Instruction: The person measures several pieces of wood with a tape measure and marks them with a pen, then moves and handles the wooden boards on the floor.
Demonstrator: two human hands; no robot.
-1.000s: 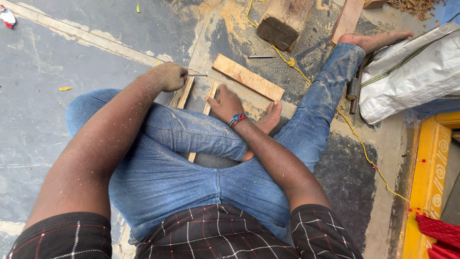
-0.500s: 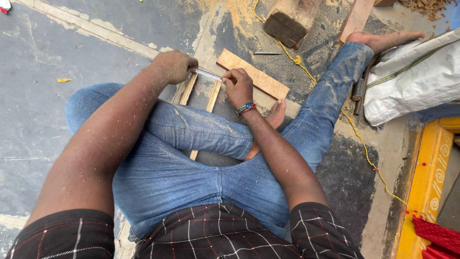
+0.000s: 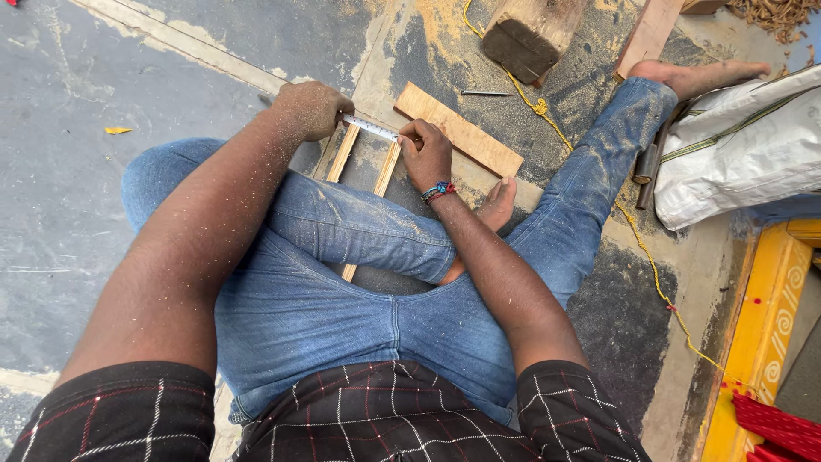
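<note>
Tape measure blade [image 3: 370, 128] stretches between both hands over two wooden strips [image 3: 382, 174] on the floor; left hand [image 3: 310, 109] fisted on its case, right hand [image 3: 426, 152] pinching its end.

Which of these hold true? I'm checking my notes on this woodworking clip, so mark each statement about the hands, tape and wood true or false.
1. Both hands stretch a measuring tape across two thin wooden strips. True.
2. The right hand wears a beaded wristband. True.
3. The left hand holds a hammer. False: it grips the tape's end.
4. The flat wooden board rests on the person's lap. False: it lies on the floor beyond the hands.
5. A yellow cord crosses the floor. True.
</note>
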